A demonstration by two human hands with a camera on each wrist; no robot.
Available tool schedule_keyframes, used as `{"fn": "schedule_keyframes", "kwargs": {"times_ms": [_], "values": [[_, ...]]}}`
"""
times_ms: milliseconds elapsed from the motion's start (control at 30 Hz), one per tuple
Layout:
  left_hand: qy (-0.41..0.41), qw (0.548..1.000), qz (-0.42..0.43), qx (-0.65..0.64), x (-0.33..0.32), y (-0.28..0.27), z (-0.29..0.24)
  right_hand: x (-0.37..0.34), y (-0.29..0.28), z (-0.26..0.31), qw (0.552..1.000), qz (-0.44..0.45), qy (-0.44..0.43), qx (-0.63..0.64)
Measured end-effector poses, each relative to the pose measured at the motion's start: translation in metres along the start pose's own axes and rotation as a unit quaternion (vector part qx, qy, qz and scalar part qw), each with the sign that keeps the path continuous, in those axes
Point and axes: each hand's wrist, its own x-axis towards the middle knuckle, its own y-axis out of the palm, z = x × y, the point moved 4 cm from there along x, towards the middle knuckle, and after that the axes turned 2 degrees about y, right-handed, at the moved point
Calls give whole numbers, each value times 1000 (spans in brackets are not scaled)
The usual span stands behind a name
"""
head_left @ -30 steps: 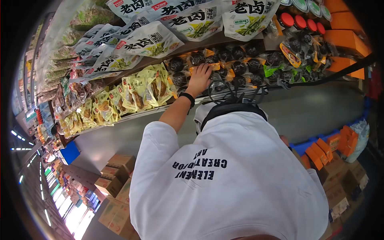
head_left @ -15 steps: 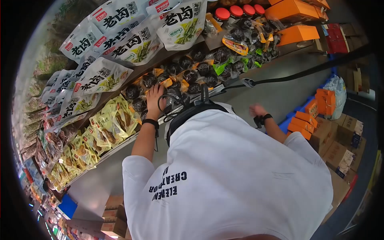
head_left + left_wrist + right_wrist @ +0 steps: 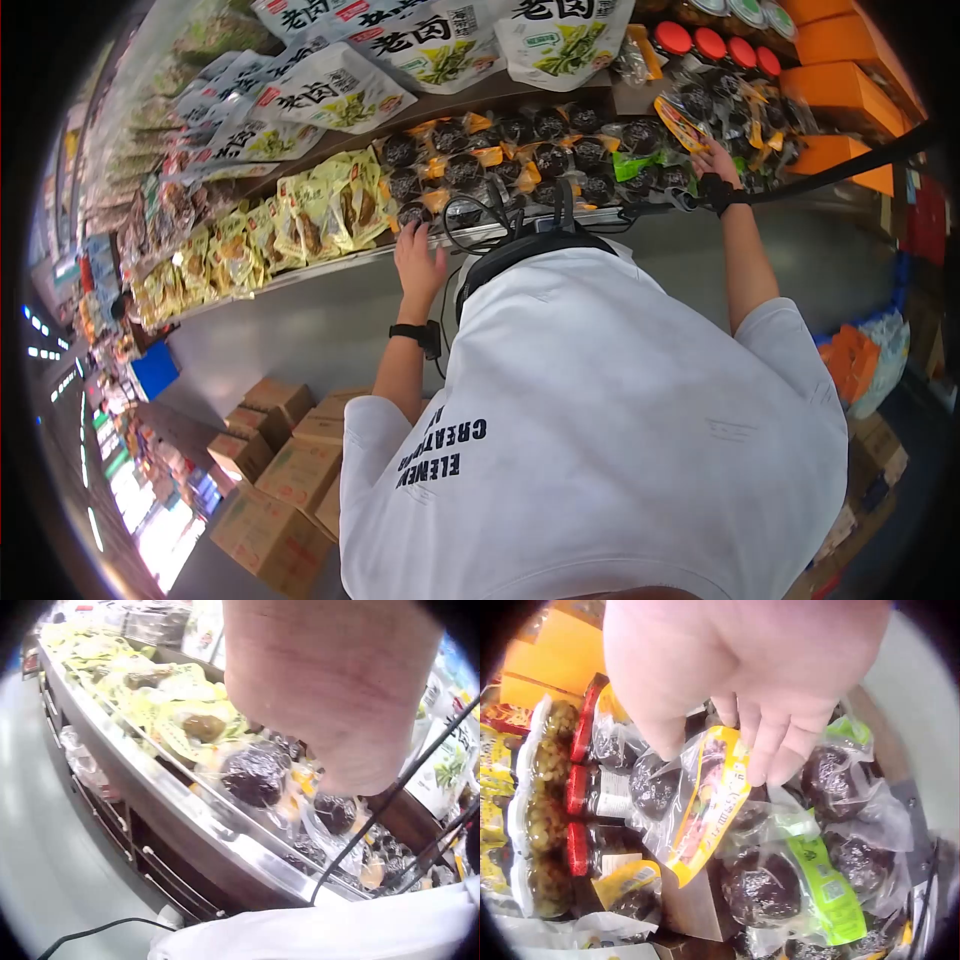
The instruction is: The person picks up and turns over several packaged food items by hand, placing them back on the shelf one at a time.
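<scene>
My right hand (image 3: pixel 717 165) reaches to the right part of the shelf. In the right wrist view its thumb and fingers pinch a clear pack with a yellow label (image 3: pixel 710 799), a dark round food inside. Dark round foods in clear plastic (image 3: pixel 761 889) lie around it, some with a green label (image 3: pixel 826 889). My left hand (image 3: pixel 420 265) is at the front edge of the shelf, fingertips right by a dark pack (image 3: pixel 414 213), thumb held apart. In the left wrist view the heel of the hand hides most of its fingers above the dark packs (image 3: pixel 259 776).
Yellow food pouches (image 3: pixel 325 210) line the left of the shelf, with large white pouches (image 3: pixel 430 45) behind. Red-lidded jars (image 3: pixel 710 43) and orange boxes (image 3: pixel 840 100) stand at the right. A black cable (image 3: pixel 480 225) hangs before the shelf; cartons (image 3: pixel 275 500) are stacked on the floor.
The right hand has come up from beside the body to the yellow-labelled pack and pinches it. The left hand has drawn back from among the dark packs to the shelf's edge.
</scene>
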Motion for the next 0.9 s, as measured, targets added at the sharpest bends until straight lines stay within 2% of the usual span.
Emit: {"fn": "schedule_keyframes", "kwargs": {"times_ms": [33, 100, 133, 167, 200, 233, 267, 300, 367, 400, 433, 467, 500, 533, 567, 600, 633, 700, 767, 867, 900], "values": [[-11, 1000, -5, 8, -12, -4, 1, 15, -1, -3, 1000, 13, 3, -4], [-70, 996, -46, 41, -33, -15, 6, 64, -16, -11, 990, 125, 59, 21], [-80, 994, -52, 49, -42, -18, 7, 98, -22, -18, 981, 156, -37, -111], [-100, 992, -66, 44, -53, -21, 8, 128, -27, -24, 948, 161, -140, -235], [-120, 989, -79, 39, -65, -23, 10, 99, -16, -13, 983, 69, -80, -150], [-129, 987, -79, 47, -76, -24, 10, 83, -13, -13, 997, -28, -15, -65], [-147, 984, -91, 42, -86, -26, 8, 168, -57, -46, 991, -48, -29, -123], [-162, 981, -103, 37, -96, -25, 7, 146, -50, -34, 965, -27, -58, -254], [-185, 976, -104, 39, -112, -20, 4, 115, -38, -17, 850, -25, -132, -510], [-206, 972, -104, 36, -120, -17, 2, 108, -33, -12, 815, -31, -145, -560], [-206, 972, -106, 39, -126, -15, 0, 128, -39, -17, 816, -29, -146, -559], [-219, 970, -97, 32, -131, -11, 0, 149, -46, -23, 896, -20, -111, -430], [-231, 969, -88, 25, -133, -8, 1, 164, -53, -30, 954, -12, -72, -290], [-229, 969, -88, 27, -135, -6, 1, 144, -46, -20, 955, -13, -71, -287], [-226, 970, -91, 20, -136, -5, 1, 100, -23, -4, 986, 52, -16, -159], [-223, 970, -94, 13, -137, -4, 1, 64, 1, 7, 992, 116, 39, -27], [-220, 971, -93, 15, -136, -5, 1, 55, 12, 8, 992, 115, 39, -24], [-205, 975, -82, 19, -133, -6, 3, 54, 25, 8, 988, 115, 69, 74], [-202, 976, -76, 17, -128, -12, 2, 88, 21, 0, 977, 200, 44, 67], [-180, 981, -70, 14, -121, -23, 7, 45, 50, 19, 978, 165, -80, 100], [-166, 984, -71, 13, -118, -25, 10, 42, 53, 15, 978, 158, -82, 104]]}}
